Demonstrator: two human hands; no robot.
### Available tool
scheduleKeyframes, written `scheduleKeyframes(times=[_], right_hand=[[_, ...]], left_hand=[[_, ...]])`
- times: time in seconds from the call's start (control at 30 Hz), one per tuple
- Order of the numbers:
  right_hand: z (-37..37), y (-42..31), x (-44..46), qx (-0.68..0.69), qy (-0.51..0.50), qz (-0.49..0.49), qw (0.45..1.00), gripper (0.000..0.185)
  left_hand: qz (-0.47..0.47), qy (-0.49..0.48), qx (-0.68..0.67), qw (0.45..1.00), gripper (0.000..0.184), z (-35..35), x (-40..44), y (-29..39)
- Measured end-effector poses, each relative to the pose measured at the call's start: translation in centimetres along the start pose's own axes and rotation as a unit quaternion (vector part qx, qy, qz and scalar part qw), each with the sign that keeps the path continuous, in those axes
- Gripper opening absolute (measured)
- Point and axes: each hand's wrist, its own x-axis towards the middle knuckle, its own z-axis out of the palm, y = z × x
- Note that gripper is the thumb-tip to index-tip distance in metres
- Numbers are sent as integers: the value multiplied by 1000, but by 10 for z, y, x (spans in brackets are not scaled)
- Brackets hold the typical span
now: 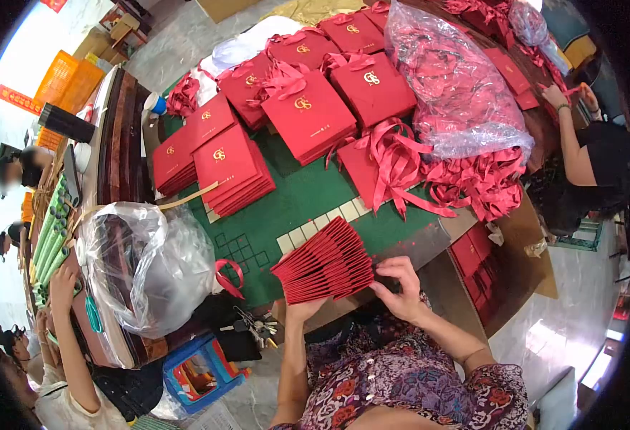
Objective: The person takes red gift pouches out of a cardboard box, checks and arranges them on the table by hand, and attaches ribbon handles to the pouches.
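Fanned red stack (325,259) widens toward far right

Held over the near edge of the green tabletop (290,195), it runs lengthwise from near left to far right, narrow end near left. The left hand (303,309) grips it from below, fingers mostly hidden. The right hand (401,288) curves half open at its right edge; contact is unclear.

a gold monogram (300,103), seemingly "gs", marks the red bags (311,122); smaller print (320,132) is unreadable.
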Motion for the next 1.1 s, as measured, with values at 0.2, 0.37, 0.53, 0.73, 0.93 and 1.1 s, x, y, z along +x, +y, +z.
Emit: scheduleKeyframes(times=[0.2, 0.37, 0.53, 0.73, 0.93, 1.1], right_hand=[[4, 3, 3, 22, -16, -15, 1000, 32], [0, 0, 10, 29, -40, -24, 998, 29], [0, -4, 12, 67, -33, 16, 997, 37], [-4, -3, 16, 33, -79, 21, 996, 44], [-8, -4, 18, 40, -98, 15, 994, 39], [-9, -9, 26, 5, -72, -17, 997, 35]], left_hand=[[-54, -2, -110, 992, 102, 4, -1, -10], [-124, -36, -190, 973, 97, 2, 4, 7], [-11, -22, -97, 995, 88, 4, 4, 7], [-54, -37, -60, 996, 81, 1, 7, 14], [-7, -9, -28, 1000, 64, 1, 5, 5], [28, 7, -149, 988, 63, 8, 14, 31]])
